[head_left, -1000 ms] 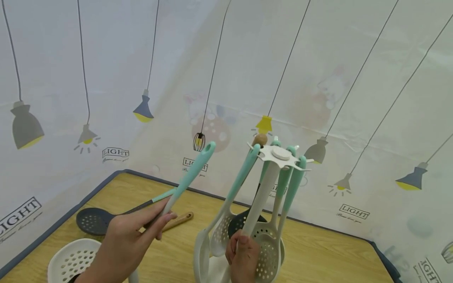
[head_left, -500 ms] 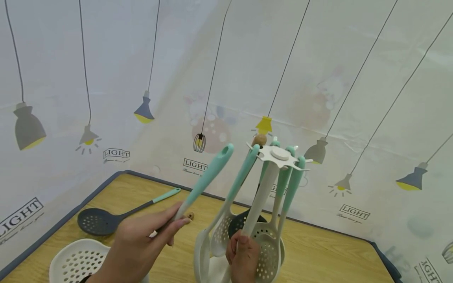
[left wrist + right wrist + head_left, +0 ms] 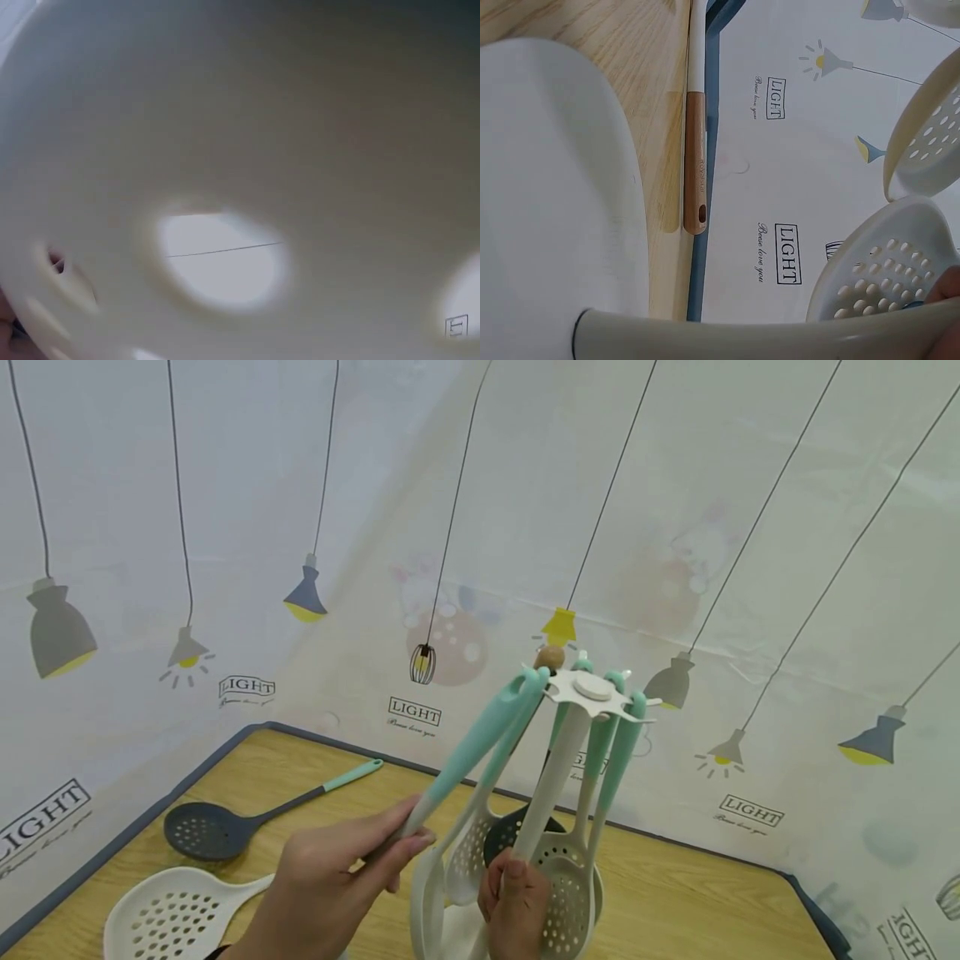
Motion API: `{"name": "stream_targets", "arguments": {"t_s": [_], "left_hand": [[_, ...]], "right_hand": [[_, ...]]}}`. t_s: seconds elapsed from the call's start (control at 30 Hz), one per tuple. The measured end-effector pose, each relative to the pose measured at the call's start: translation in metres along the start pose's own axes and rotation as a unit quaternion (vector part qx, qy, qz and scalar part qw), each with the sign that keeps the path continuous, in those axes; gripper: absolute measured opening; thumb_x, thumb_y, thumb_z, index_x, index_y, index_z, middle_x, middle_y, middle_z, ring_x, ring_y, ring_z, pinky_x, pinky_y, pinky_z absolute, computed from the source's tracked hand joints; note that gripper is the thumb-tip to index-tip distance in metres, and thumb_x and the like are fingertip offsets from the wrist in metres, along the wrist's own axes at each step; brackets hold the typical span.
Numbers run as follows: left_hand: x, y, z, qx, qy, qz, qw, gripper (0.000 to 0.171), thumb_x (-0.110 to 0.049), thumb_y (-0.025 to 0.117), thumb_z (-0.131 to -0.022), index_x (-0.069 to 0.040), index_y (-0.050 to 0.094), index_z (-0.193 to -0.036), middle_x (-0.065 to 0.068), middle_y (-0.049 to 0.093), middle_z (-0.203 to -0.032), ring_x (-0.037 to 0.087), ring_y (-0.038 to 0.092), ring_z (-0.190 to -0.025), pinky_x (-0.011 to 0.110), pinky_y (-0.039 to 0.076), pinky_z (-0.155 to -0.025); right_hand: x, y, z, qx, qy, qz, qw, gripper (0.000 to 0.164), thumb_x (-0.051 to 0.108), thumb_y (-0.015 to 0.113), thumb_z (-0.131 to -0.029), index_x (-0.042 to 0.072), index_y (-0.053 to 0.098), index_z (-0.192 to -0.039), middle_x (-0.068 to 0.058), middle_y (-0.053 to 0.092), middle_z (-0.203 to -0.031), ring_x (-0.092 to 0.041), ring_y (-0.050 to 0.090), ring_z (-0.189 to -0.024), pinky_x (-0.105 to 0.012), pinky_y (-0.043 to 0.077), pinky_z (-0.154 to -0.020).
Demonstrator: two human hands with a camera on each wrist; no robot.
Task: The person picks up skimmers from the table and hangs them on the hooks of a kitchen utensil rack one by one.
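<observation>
My left hand (image 3: pixel 330 877) pinches a utensil with a mint handle (image 3: pixel 465 752), tilted up to the right. A pale surface with holes (image 3: pixel 247 135) fills the left wrist view. The handle's looped end overlaps a hung mint handle at the left of a white hook disc (image 3: pixel 596 687). This disc tops a utensil rack, whose pale post (image 3: pixel 557 777) my right hand (image 3: pixel 516 906) grips low down. From the rack hang several utensils, among them a ladle (image 3: pixel 427 893), a pale perforated skimmer (image 3: pixel 566 906) and a dark perforated one (image 3: pixel 504 831).
A dark slotted spoon (image 3: pixel 206 831) and a white skimmer (image 3: pixel 168 914) lie on the wooden table (image 3: pixel 675 893) at the left. In the right wrist view, a wooden-handled utensil (image 3: pixel 696 150) lies beside the rack's white base (image 3: pixel 555 187). A printed curtain (image 3: pixel 187 510) stands behind.
My left hand has moved to the right with its utensil, bringing the looped handle end from well apart to overlap the rack's left side. My right hand stays on the post.
</observation>
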State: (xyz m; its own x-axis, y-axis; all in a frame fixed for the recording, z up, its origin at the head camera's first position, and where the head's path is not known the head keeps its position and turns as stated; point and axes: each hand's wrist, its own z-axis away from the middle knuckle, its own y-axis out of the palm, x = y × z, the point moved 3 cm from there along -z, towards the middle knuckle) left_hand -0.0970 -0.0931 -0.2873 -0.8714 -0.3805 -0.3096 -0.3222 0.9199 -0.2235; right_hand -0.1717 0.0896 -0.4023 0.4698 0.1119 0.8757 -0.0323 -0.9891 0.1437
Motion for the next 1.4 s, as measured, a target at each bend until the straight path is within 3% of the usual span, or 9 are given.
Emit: {"name": "stream_targets", "arguments": {"t_s": [0.13, 0.37, 0.67, 1.1, 1.4], "left_hand": [[-0.003, 0.004, -0.002, 0.006, -0.005, 0.017, 0.9998, 0.03, -0.01, 0.067, -0.096, 0.01, 0.07, -0.117, 0.011, 0.077, -0.083, -0.003, 0.057, -0.057, 0.007, 0.045, -0.053], [-0.005, 0.011, -0.003, 0.013, -0.013, 0.007, 0.9998, 0.03, -0.009, 0.069, -0.094, 0.008, 0.07, -0.119, 0.006, 0.076, -0.081, -0.005, 0.055, -0.058, 0.006, 0.043, -0.052], [-0.005, 0.015, -0.003, 0.026, -0.036, 0.0, 0.999, 0.03, -0.007, 0.07, -0.093, 0.005, 0.07, -0.121, 0.003, 0.075, -0.082, -0.008, 0.053, -0.058, 0.005, 0.042, -0.052], [-0.005, 0.019, -0.001, 0.051, -0.089, -0.003, 0.9947, 0.032, -0.004, 0.072, -0.091, 0.0, 0.071, -0.123, -0.006, 0.069, -0.075, -0.012, 0.049, -0.059, 0.006, 0.04, -0.049], [-0.003, 0.023, 0.001, 0.055, -0.1, 0.012, 0.9934, 0.032, -0.004, 0.07, -0.092, -0.001, 0.071, -0.124, -0.007, 0.067, -0.072, -0.011, 0.05, -0.058, 0.006, 0.039, -0.048]], "right_hand": [[-0.001, 0.0, 0.0, 0.001, -0.009, -0.003, 1.0, 0.069, 0.044, 0.032, -0.11, -0.008, 0.033, -0.065, -0.017, 0.024, -0.049, 0.001, 0.027, -0.041, -0.02, 0.024, -0.031], [-0.002, 0.001, 0.0, 0.011, -0.041, -0.027, 0.999, 0.067, 0.043, 0.032, -0.11, -0.006, 0.031, -0.065, -0.018, 0.022, -0.048, -0.013, 0.019, -0.039, -0.022, 0.02, -0.03], [0.0, 0.0, 0.0, 0.003, -0.015, -0.008, 1.0, 0.069, 0.044, 0.033, -0.11, -0.008, 0.033, -0.065, -0.019, 0.025, -0.049, -0.002, 0.025, -0.041, -0.022, 0.022, -0.031], [-0.001, 0.0, -0.001, 0.007, -0.011, -0.013, 1.0, 0.069, 0.045, 0.032, -0.109, -0.008, 0.033, -0.065, -0.017, 0.024, -0.05, -0.007, 0.024, -0.04, -0.023, 0.022, -0.031], [-0.001, -0.002, 0.0, 0.004, 0.026, 0.004, 1.0, 0.071, 0.045, 0.031, -0.109, -0.01, 0.034, -0.066, 0.007, 0.032, -0.051, -0.003, 0.027, -0.042, -0.022, 0.025, -0.034]]}}
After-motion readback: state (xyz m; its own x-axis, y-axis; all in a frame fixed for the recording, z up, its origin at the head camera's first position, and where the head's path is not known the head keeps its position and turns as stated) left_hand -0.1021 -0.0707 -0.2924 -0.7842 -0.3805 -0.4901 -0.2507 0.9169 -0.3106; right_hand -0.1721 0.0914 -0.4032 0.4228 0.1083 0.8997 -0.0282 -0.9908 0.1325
